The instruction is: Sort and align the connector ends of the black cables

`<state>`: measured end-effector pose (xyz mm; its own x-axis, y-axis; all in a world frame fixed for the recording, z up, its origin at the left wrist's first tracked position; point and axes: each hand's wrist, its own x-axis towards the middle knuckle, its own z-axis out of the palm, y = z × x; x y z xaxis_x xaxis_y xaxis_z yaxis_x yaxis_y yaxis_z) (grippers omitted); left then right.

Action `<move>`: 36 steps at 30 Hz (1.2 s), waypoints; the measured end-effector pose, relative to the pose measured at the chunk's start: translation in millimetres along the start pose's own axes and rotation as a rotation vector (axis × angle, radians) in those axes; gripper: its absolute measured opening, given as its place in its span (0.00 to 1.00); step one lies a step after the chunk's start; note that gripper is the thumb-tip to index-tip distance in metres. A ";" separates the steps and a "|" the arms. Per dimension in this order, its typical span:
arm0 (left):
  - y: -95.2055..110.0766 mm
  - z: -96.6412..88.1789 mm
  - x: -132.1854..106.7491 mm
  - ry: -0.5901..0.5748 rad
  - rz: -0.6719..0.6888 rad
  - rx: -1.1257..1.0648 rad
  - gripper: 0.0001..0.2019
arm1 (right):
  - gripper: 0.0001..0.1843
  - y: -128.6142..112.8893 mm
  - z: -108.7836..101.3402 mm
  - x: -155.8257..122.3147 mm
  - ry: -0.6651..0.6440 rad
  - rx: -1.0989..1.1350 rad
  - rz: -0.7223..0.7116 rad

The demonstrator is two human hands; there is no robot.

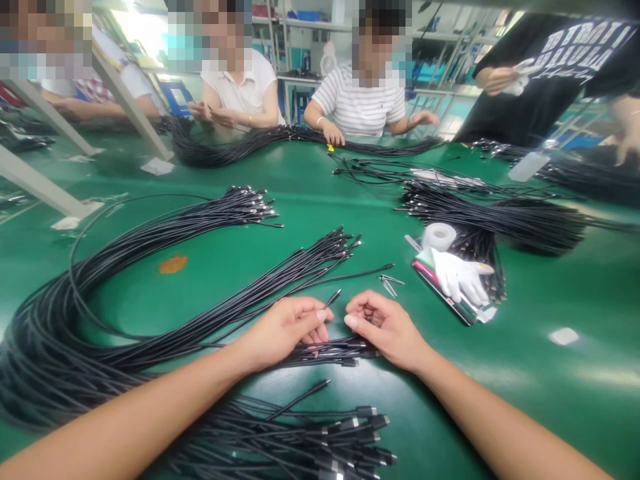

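Observation:
My left hand (290,327) is closed in a pinch on the end of a black cable (333,298), whose tip sticks up past my thumb. My right hand (383,323) sits just to its right, fingers curled inward; what they hold is hidden. Both hands rest over a small bunch of black cable ends (335,350) on the green table (550,293). Large looped bundles of black cables (150,293) fan out to my left, and another pile with connectors (350,433) lies close in front of me.
Metal tweezers (389,283), a tape roll (439,236), a white glove (460,275) on a flat packet, and more cable bundles (500,217) lie to the right. Several people sit or stand along the far edge handling cables. White frame legs (45,190) stand at left.

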<state>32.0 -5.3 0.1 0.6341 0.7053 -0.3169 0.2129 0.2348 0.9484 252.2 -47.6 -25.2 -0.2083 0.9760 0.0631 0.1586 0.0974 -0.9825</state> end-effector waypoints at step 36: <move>1.1 -1.1 -3.1 -0.150 -0.017 0.090 0.07 | 0.16 5.6 -0.9 -2.3 -0.048 0.060 -0.071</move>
<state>29.4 -6.5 2.1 0.7320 0.5925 -0.3363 0.2863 0.1805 0.9410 254.4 -49.1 -30.6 -0.2632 0.9565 0.1256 0.0843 0.1525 -0.9847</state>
